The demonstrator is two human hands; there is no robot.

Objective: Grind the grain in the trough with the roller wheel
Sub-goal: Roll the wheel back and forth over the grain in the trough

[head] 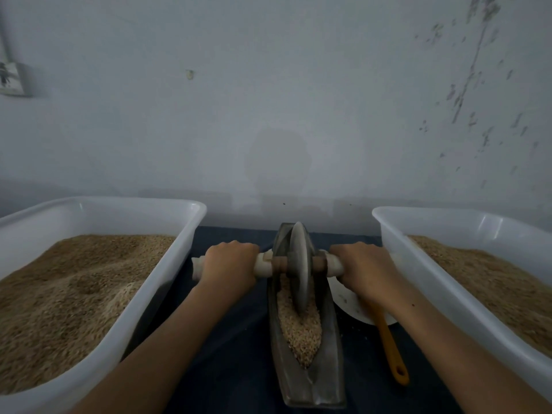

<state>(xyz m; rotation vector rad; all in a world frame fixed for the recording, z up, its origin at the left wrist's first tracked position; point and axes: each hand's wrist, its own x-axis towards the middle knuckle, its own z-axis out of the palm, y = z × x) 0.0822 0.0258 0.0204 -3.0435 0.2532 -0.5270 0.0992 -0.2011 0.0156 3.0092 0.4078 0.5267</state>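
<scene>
At my far left sits a white tub heaped with grain, and just beside it my left hand is curled tight round the left end of the pale axle handle. The roller wheel stands upright in the dark boat-shaped trough, its lower rim sunk in the grain that fills the channel toward me. My right hand wraps the axle's right end, above a white plate and an orange-handled tool, with a second white tub of grain at my far right.
</scene>
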